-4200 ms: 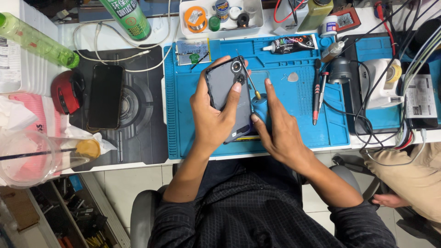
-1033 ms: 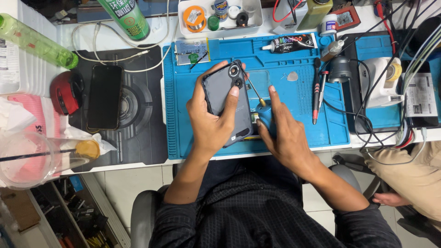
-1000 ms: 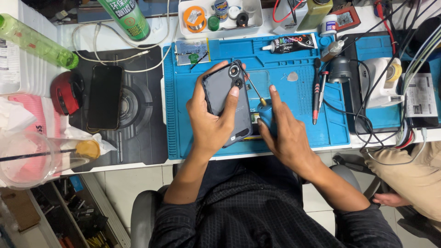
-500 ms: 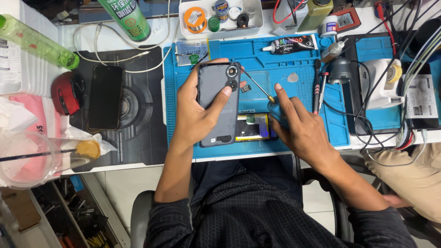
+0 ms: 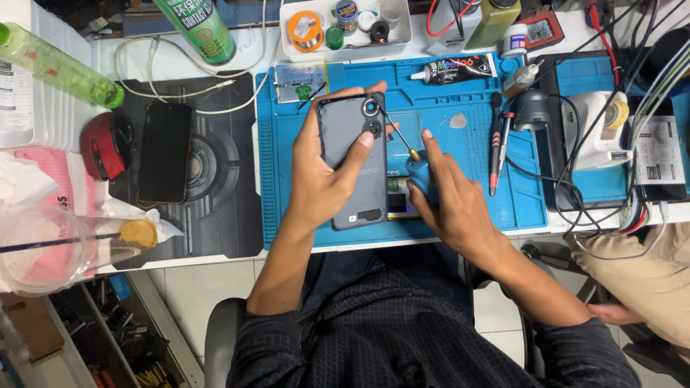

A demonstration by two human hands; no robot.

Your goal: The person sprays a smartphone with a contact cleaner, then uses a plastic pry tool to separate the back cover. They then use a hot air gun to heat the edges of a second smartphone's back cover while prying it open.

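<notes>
Head view: a person seated at a bench, both hands over a blue mat (image 5: 467, 136).
Left hand (image 5: 323, 183): closed around a dark phone (image 5: 353, 162), fingers wrapped over its edges, back side up with the camera rings toward the far end.
Phone: held just above the mat, near its middle.
Right hand (image 5: 449, 205): closed on a blue-handled screwdriver (image 5: 413, 165), index finger stretched along it.
Screwdriver: thin shaft slants up-left, tip at the phone's camera corner.
Nearby: second phone (image 5: 165, 152) lying flat on a black mat (image 5: 215, 208) to the left; glue tube (image 5: 451, 70) at the blue mat's far edge; green bottle (image 5: 57, 66) far left.
</notes>
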